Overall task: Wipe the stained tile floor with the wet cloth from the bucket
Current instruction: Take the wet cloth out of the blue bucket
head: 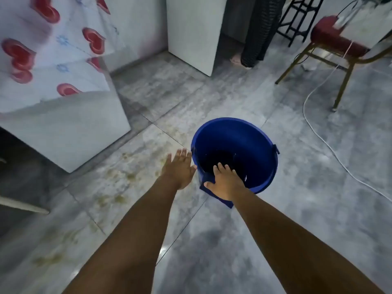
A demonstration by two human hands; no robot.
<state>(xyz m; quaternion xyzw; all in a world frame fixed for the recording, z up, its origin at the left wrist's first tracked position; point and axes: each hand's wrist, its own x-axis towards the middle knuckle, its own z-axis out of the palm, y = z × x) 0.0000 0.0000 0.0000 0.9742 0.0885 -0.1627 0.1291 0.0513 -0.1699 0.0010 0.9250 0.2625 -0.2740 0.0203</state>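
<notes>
Two bare forearms reach over the tile floor to a blue bucket.
The right hand grips the blue cloth at the bucket's near rim. The left hand, fingers straight and spread, hovers just beside the bucket's left wall. Yellowish stains mark the tiles left of the bucket.

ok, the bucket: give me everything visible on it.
The bucket is round, deep blue, plastic by its look, upright and open on the grey tile floor. A small lug juts from its right rim; no handle shows. Dark water with glints lies in the bottom. A blue cloth hangs over its near rim, gripped there by the right hand. The left hand is open beside its left rim; contact cannot be told.
</notes>
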